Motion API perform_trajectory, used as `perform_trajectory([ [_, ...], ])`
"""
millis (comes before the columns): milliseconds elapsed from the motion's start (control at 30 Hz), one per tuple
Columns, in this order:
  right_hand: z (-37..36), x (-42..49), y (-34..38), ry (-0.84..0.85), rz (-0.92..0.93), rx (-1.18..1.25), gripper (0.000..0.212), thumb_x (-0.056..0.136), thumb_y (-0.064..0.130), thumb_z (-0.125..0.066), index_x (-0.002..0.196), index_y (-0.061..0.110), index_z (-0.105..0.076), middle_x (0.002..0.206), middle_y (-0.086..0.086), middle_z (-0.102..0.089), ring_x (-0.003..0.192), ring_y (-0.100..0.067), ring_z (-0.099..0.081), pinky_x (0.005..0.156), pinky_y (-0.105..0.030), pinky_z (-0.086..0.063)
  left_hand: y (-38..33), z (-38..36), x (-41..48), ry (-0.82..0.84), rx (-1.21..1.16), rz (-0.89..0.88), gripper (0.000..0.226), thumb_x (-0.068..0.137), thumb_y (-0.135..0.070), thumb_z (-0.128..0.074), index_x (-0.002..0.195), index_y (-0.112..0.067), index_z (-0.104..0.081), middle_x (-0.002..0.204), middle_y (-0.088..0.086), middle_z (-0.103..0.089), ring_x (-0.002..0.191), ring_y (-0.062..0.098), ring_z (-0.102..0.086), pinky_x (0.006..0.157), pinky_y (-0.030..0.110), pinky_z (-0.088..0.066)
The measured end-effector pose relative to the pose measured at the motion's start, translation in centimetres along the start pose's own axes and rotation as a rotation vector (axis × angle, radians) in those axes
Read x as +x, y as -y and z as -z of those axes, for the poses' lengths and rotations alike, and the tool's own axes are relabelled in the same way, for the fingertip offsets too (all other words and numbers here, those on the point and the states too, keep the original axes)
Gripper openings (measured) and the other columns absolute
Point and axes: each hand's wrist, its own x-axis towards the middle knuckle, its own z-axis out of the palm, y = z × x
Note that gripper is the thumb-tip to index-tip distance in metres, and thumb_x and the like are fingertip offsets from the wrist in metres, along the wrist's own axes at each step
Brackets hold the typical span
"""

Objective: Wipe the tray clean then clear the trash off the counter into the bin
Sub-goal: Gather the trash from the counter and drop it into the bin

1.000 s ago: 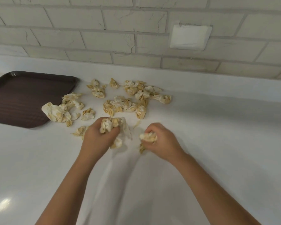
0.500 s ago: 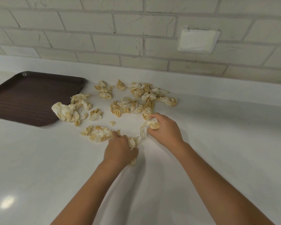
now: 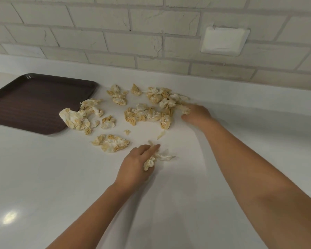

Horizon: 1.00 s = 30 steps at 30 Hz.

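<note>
Looking at the dark brown rectangular plastic tray (image 3: 34, 103), is the wiping done?

Probably: its surface shows bare, with no scraps on it. The crumpled yellow-stained paper tissues (image 3: 147, 114) lie scattered on the white stone counter (image 3: 43, 177), just beside it.

And the hands?

The left hand (image 3: 135, 166) curls round a small stained wad (image 3: 149, 163). The right hand (image 3: 196, 114) touches the heap's far edge; I cannot tell its grip. No bin in view, so nearly all the clearing is left.

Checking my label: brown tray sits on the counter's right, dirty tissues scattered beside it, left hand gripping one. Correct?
No: the head view shows the brown tray on the left of the counter. The dirty tissues are scattered beside it, left hand gripping one.
</note>
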Motion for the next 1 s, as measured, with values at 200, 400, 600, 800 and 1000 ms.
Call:
perform_trajectory([
  [200, -2.5, -2.6, -0.3, -0.218, 0.06, 0.032, 0.025, 0.085, 0.026, -0.055, 0.102, 0.011, -0.065, 0.098, -0.011, -0.068, 0.092, -0.032, -0.063, 0.07, -0.03, -0.044, 0.4, 0.3, 0.5, 0.034, -0.032, 0.025, 0.039, 0.077, -0.055, -0.057, 0.096, -0.024, -0.07, 0.098, -0.006, -0.062, 0.084, 0.016, -0.059, 0.068, 0.028, -0.05],
  [400, -5.3, -12.1, -2.4, -0.46, 0.03, 0.248, 0.023, 0.073, 0.027, -0.076, 0.092, 0.013, -0.074, 0.078, -0.012, -0.063, 0.077, -0.031, -0.061, 0.063, -0.026, -0.039, 0.3, 0.0, 0.8, -0.005, 0.03, 0.029, 0.027, 0.078, -0.044, -0.068, 0.09, -0.02, -0.07, 0.091, -0.005, -0.059, 0.079, 0.018, -0.058, 0.057, 0.026, -0.043],
  [600, -5.6, -19.4, -3.2, -0.568, 0.033, 0.574, 0.016, 0.065, 0.021, -0.077, 0.073, 0.013, -0.067, 0.114, 0.006, -0.051, 0.103, -0.014, -0.056, 0.079, -0.011, -0.038, 0.6, -0.3, 0.2, -0.048, -0.021, 0.001, 0.017, 0.078, -0.032, -0.069, 0.087, -0.018, -0.07, 0.087, -0.004, -0.06, 0.072, 0.02, -0.058, 0.054, 0.024, -0.037],
  [800, -4.5, -19.7, -1.5, -0.374, 0.165, 0.435, 0.029, 0.073, 0.01, -0.073, 0.067, 0.014, -0.045, 0.146, 0.014, -0.033, 0.14, -0.003, -0.02, 0.1, -0.012, -0.029, 0.6, -0.4, -0.1, -0.071, -0.138, 0.011, 0.02, 0.082, -0.034, -0.065, 0.077, -0.016, -0.069, 0.086, -0.004, -0.064, 0.076, 0.024, -0.057, 0.063, 0.035, -0.046],
  [1000, -5.8, -17.7, 0.1, -0.213, 0.131, 0.24, 0.032, 0.079, 0.015, -0.06, 0.111, 0.02, -0.057, 0.116, 0.001, -0.062, 0.11, -0.021, -0.055, 0.081, -0.027, -0.042, 0.9, 0.2, -0.7, -0.042, -0.044, -0.081, 0.035, 0.079, -0.015, -0.065, 0.114, -0.018, -0.061, 0.089, 0.002, -0.064, 0.079, 0.027, -0.057, 0.059, 0.035, -0.046],
])
